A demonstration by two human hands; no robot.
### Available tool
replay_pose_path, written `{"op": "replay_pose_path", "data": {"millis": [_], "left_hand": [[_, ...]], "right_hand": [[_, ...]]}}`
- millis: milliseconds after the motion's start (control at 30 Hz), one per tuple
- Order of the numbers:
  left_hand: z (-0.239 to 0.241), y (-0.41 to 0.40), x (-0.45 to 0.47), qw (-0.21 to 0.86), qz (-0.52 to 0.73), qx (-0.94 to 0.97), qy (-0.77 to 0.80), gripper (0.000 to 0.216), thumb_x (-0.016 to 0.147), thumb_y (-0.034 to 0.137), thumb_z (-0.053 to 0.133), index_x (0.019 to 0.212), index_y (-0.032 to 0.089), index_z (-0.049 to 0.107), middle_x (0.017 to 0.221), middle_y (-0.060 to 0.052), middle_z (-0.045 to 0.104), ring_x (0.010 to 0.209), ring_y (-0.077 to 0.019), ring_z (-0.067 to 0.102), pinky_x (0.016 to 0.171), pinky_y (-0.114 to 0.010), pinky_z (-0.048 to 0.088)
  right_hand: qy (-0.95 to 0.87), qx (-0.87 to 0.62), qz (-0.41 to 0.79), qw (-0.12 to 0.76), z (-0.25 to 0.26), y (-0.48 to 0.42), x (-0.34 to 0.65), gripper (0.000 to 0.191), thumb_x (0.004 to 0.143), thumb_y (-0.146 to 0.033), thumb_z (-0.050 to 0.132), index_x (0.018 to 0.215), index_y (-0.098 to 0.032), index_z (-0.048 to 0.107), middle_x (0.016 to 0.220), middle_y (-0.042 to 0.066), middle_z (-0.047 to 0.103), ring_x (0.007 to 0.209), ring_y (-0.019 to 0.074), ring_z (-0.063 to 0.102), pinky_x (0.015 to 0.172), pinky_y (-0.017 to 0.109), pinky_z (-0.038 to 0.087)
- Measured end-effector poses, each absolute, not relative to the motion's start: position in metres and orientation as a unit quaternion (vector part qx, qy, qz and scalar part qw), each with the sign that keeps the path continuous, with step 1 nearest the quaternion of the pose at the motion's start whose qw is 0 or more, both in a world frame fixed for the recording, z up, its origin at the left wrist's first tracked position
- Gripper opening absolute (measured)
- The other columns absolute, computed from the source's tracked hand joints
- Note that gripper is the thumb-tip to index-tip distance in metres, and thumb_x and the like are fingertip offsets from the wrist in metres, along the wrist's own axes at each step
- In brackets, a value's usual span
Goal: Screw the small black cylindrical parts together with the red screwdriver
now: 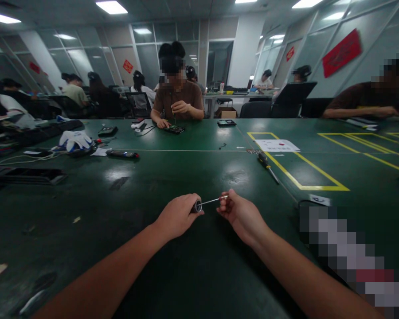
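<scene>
My left hand (179,215) is closed around a small dark cylindrical part (197,206) with a metallic ring at its open end, which faces right. Most of that part is hidden by my fingers. In my right hand (242,213) I pinch a small screwdriver (216,200) by its reddish handle. Its thin shaft points left, and the tip meets the ringed end of the cylinder; whether it sits inside I cannot tell. Both hands are held above the green table (199,274).
A larger black-and-yellow screwdriver (267,167) lies ahead to the right, near yellow tape (314,188) and a paper sheet (276,145). Left are white-blue gloves (75,141) and a dark tool (123,154). Across the table a person (177,97) works on a device (174,129).
</scene>
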State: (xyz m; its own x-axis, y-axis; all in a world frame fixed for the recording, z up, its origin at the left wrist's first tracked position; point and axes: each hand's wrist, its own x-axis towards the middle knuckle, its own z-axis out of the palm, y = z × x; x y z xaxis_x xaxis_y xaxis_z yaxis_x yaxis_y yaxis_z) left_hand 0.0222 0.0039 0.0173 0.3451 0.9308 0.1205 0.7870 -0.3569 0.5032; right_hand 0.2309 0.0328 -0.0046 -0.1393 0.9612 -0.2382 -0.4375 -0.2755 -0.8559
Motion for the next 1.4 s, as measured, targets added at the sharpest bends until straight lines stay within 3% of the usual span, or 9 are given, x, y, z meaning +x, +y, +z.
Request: {"op": "replay_pose_path", "data": {"millis": [100,300,533,633,767,967,1167,1400], "left_hand": [[0.02,0.004,0.023,0.178,0.197,0.798,0.541,0.01,0.094,0.029,0.066,0.092,0.021,0.06,0.093,-0.001,0.066,0.086,-0.0197,0.062,0.071,-0.032,0.041],[0.021,0.003,0.021,0.176,0.215,0.78,0.56,0.01,0.095,0.031,0.065,0.092,0.022,0.061,0.091,0.0,0.066,0.085,-0.0198,0.061,0.068,-0.032,0.039],[0.022,0.001,0.022,0.192,0.21,0.775,0.564,0.012,0.094,0.033,0.065,0.091,0.022,0.06,0.089,0.0,0.066,0.083,-0.0198,0.061,0.066,-0.031,0.038],[0.02,0.002,0.021,0.191,0.214,0.767,0.573,0.012,0.095,0.034,0.064,0.095,0.022,0.061,0.09,0.0,0.067,0.084,-0.0201,0.062,0.067,-0.031,0.039],[0.018,0.004,0.019,0.181,0.212,0.762,0.585,0.012,0.095,0.034,0.063,0.098,0.023,0.062,0.093,-0.001,0.068,0.087,-0.0211,0.063,0.068,-0.032,0.04],[0.017,0.006,0.019,0.176,0.19,0.769,0.585,0.01,0.094,0.032,0.063,0.094,0.022,0.062,0.092,-0.001,0.068,0.086,-0.0215,0.063,0.068,-0.031,0.04],[0.018,0.003,0.022,0.2,0.19,0.774,0.57,0.01,0.094,0.032,0.065,0.092,0.022,0.061,0.09,0.0,0.067,0.084,-0.0205,0.061,0.067,-0.031,0.039],[0.015,0.003,0.024,0.203,0.189,0.786,0.553,0.008,0.093,0.025,0.066,0.091,0.02,0.06,0.093,-0.002,0.065,0.086,-0.0201,0.061,0.071,-0.032,0.04]], "right_hand": [[-0.304,-0.397,0.712,0.493,0.0,0.035,0.234,0.024,0.092,-0.041,0.067,0.078,-0.021,0.068,0.063,-0.001,0.055,0.054,0.0149,0.05,0.067,0.037,0.056],[-0.419,-0.393,0.565,0.592,0.001,0.029,0.228,0.032,0.087,-0.053,0.072,0.09,-0.022,0.07,0.078,0.001,0.065,0.07,0.0171,0.06,0.071,0.034,0.054],[-0.496,-0.405,0.505,0.579,0.002,0.023,0.227,0.034,0.092,-0.055,0.066,0.098,-0.022,0.069,0.086,0.003,0.07,0.078,0.0192,0.065,0.079,0.036,0.053],[-0.529,-0.411,0.475,0.57,0.006,0.021,0.228,0.034,0.093,-0.056,0.064,0.099,-0.022,0.069,0.082,0.003,0.069,0.074,0.019,0.064,0.074,0.035,0.052],[-0.559,-0.383,0.495,0.544,0.012,0.016,0.228,0.028,0.092,-0.05,0.067,0.102,-0.025,0.068,0.073,-0.001,0.062,0.066,0.0172,0.058,0.064,0.031,0.047],[-0.569,-0.391,0.494,0.529,0.012,0.012,0.227,0.033,0.096,-0.054,0.059,0.092,-0.025,0.072,0.075,0.001,0.062,0.069,0.0179,0.058,0.066,0.032,0.046],[-0.474,-0.386,0.538,0.581,0.004,0.02,0.226,0.027,0.088,-0.05,0.073,0.093,-0.024,0.071,0.085,0.002,0.069,0.079,0.0191,0.064,0.079,0.035,0.052],[-0.487,-0.428,0.512,0.563,0.0,0.021,0.225,0.034,0.09,-0.056,0.067,0.092,-0.023,0.07,0.08,0.002,0.069,0.074,0.0194,0.066,0.076,0.036,0.052]]}}
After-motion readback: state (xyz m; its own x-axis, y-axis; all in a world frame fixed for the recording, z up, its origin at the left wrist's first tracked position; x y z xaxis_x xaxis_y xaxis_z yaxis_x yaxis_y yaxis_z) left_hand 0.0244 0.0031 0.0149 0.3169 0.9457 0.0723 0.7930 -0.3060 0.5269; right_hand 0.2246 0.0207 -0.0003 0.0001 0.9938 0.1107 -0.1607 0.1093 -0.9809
